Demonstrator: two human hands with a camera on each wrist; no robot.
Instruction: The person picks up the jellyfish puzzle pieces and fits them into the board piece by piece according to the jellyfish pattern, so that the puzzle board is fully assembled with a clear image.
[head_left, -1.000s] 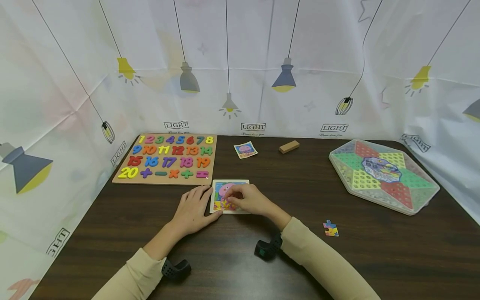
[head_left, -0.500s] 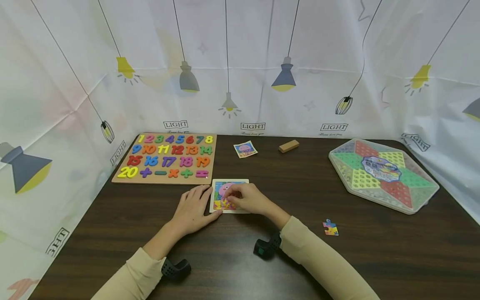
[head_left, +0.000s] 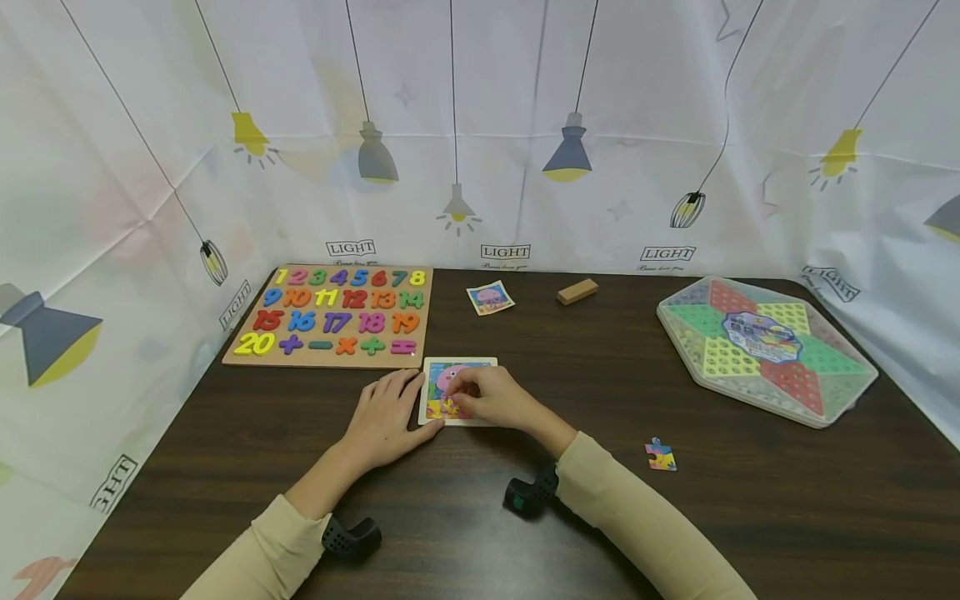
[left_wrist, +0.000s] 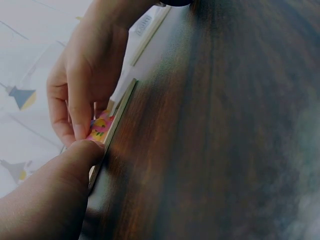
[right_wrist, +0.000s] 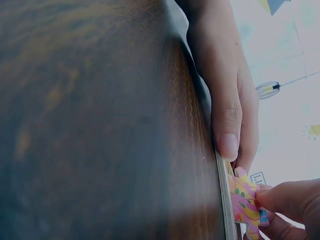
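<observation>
A small framed jigsaw puzzle with a pink cartoon picture lies in the middle of the table. My left hand rests flat against its left side, the thumb touching the near left corner. Over the picture, my right hand pinches a pink and yellow jigsaw piece between thumb and fingers. In the right wrist view that piece stands tilted at the frame's edge. Whether it sits in a slot cannot be told, and the hand hides the puzzle's right part. Another loose jigsaw piece lies to the right on the table.
Behind the left hand lies a wooden number board. A small picture card and a wooden block are at the back. A hexagonal board game box occupies the right side. A printed curtain closes off the back.
The right wrist and sleeve have shifted slightly left, while the fingers stay over the same part of the puzzle. My left hand holds its place.
</observation>
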